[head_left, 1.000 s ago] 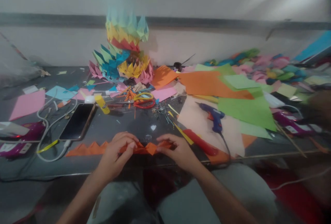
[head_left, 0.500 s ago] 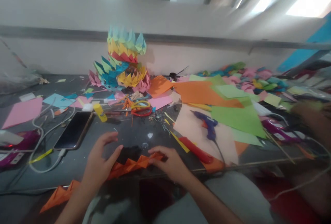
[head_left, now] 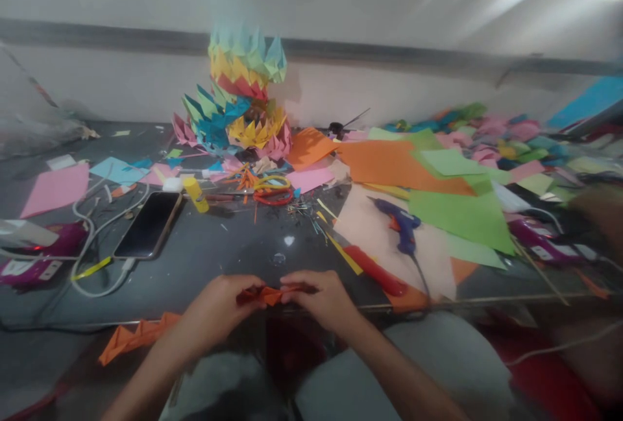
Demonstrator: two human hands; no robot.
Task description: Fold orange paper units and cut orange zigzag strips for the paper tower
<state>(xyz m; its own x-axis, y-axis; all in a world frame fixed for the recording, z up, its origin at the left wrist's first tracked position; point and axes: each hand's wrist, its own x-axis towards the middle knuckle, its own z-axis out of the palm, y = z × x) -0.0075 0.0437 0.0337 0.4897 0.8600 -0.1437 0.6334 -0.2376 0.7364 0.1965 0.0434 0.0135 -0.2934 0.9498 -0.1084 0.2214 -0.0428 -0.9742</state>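
Note:
Over the table's front edge, a strip of folded orange paper (head_left: 271, 295) with pointed folds stretches between my hands. My left hand (head_left: 226, 304) is closed around it, thumb and fingers pinching one part. Close by on the right, my right hand (head_left: 321, 296) pinches the strip between thumb and fingers. More folded orange paper (head_left: 139, 336) shows left of my left forearm; the arm hides whether the two parts are joined. A red-handled tool (head_left: 374, 270) lies to the right of my right hand, beside a blue glue gun (head_left: 402, 223) on a pale sheet.
A tiered stack of folded coloured paper (head_left: 243, 93) stands at the back. Left are a phone (head_left: 148, 225) on a white cable, a yellow glue stick (head_left: 195, 194) and a purple power strip (head_left: 46, 255). Scissors (head_left: 272, 189) and green sheets (head_left: 462, 213) lie further back. Someone's blurred arm (head_left: 596, 220) is at right.
My left hand has moved right and closed on the orange strip, where its fingers were spread before. My hands are now closer together. The view has tilted down slightly.

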